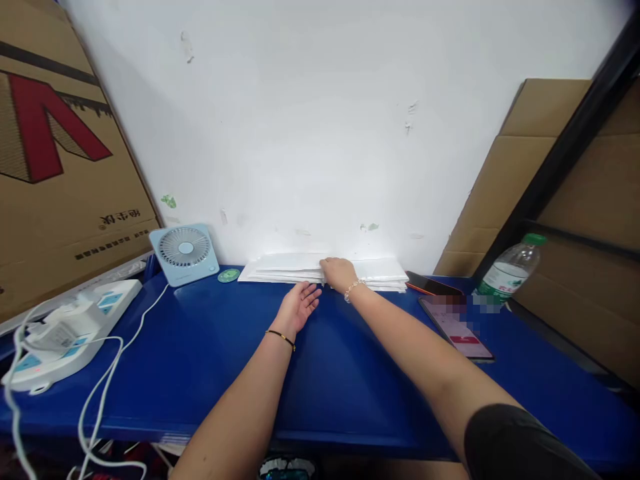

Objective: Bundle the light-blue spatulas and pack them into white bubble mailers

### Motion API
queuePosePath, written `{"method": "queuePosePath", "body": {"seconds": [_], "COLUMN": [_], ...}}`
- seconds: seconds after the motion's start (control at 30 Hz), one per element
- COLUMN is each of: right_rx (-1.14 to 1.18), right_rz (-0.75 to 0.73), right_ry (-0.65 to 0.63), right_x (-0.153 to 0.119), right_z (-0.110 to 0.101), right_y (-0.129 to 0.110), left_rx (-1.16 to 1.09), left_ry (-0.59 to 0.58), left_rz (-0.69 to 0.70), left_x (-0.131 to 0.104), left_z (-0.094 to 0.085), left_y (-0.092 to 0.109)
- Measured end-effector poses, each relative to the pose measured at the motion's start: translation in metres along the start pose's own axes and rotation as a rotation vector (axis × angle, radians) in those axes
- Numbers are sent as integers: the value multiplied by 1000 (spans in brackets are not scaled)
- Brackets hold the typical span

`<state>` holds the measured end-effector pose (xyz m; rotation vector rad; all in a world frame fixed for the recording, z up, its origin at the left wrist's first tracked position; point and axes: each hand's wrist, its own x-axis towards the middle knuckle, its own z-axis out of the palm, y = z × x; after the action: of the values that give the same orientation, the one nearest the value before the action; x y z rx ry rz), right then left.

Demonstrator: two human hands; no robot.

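Observation:
A low pile of flat white folded sheets (379,271), perhaps paper or thin card, lies against the wall at the back of the blue table. My right hand (339,273) is closed at the pile's middle, thumb and fingers pinching the edge of a top white folded sheet (289,262). Just in front of the pile, my left hand (299,307) is turned palm up with its fingers apart and nothing in it. A dark bracelet circles my left wrist; a light beaded one is on my right.
At left stand a light-blue fan (186,250), a green round disc (229,275), a white power strip (75,333) with loose cables, and a large cardboard box (65,133). To the right lie two phones (457,327) (434,285) beside a green-capped bottle (510,270).

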<state>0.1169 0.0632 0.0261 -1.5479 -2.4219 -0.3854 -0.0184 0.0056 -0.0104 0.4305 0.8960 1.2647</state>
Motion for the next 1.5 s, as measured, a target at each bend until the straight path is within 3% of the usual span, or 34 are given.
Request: {"method": "queuePosePath", "body": {"seconds": [0.07, 0.17, 0.23, 0.37, 0.43, 0.5, 0.63, 0.73, 0.9, 1.23, 1.4, 1.5], "right_rx": [-1, 26, 101, 224, 307, 437, 696, 767, 709, 526, 499, 499], "right_rz": [26, 2, -118, -375, -348, -232, -4, 38, 15, -94, -137, -178], "right_ry": [-5, 61, 119, 97, 61, 18, -87, -146, -124, -164, -165, -169], "right_x": [-4, -36, -68, -127, -144, -153, -159, -159, -149, -143, -144, -146], "right_z": [-7, -20, -25, -22, -16, -7, 11, 21, 20, 14, 16, 16], "right_y": [-2, 8, 18, 36, 43, 50, 61, 64, 52, 40, 41, 41], "left_rx": [-26, -126, -240, -410, -396, -327, -190, -127, -42, 131, 304, 555], "left_ry": [-74, -111, -75, 28, 31, 5, -56, -94, -152, -197, -196, -143], "left_rz": [-31, 10, 110, 225, 317, 462, 616, 688, 775, 962, 1085, 1144], "left_x": [-5, -10, -12, -14, -16, -19, -31, -43, -61, -86, -101, -93], "left_z": [3, 9, 13, 18, 20, 22, 33, 45, 58, 61, 57, 46], "left_y": [-2, -4, -5, -9, -11, -12, -10, -1, 21, 83, 104, 106]}}
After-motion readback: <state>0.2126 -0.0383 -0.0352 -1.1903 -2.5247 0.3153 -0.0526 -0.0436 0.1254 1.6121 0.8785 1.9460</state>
